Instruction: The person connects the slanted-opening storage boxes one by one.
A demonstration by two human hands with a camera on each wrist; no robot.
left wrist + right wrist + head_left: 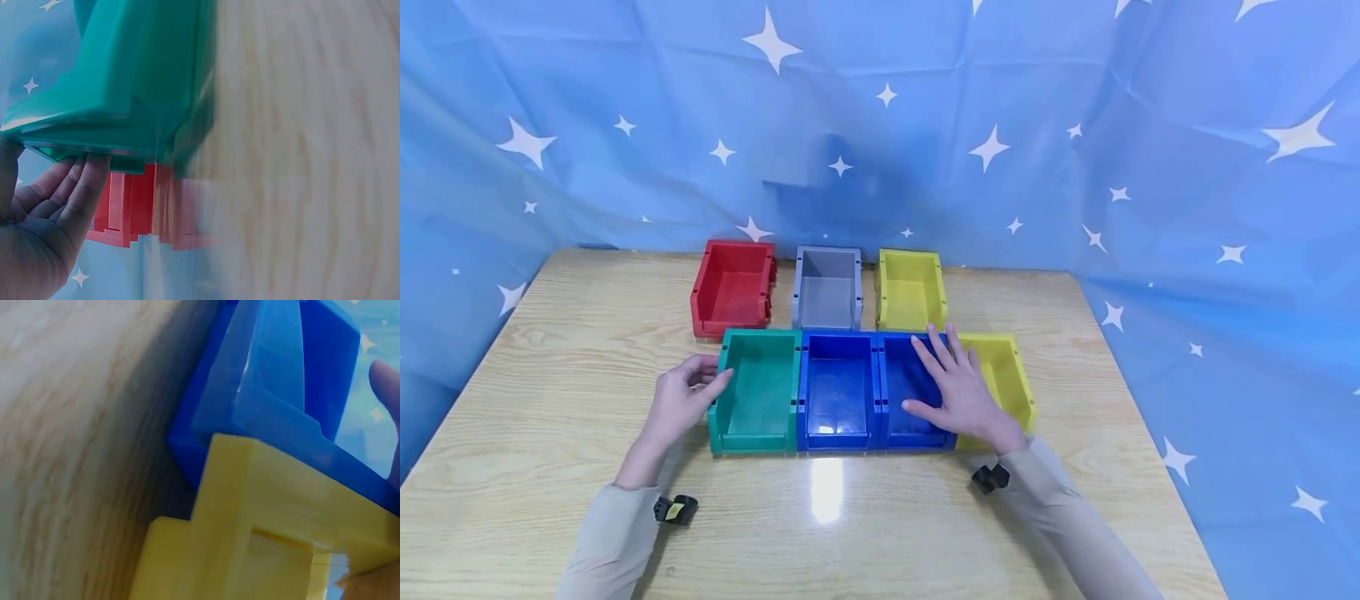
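Observation:
Four-sided plastic bins stand side by side in a front row. My left hand (pixel 676 402) pinches the left wall of the green bin (pixel 760 396), thumb over the rim and fingers outside; the left wrist view shows those fingers (pixel 81 194) under the rim. My right hand (pixel 962 396) spreads its fingers over the right-hand blue bin (pixel 901 375) and the front yellow bin (pixel 1013 383). Between green and right-hand blue sits another blue bin (pixel 838 396). In the right wrist view, the yellow bin (pixel 219 512) adjoins the blue bin (pixel 269 400).
Behind the front row stand a red bin (pixel 735 292), a grey bin (pixel 827 296) and a back yellow bin (pixel 912 296), with gaps between them. They rest on a wooden table (pixel 550 400). A blue star-patterned curtain (pixel 880 133) hangs behind the table.

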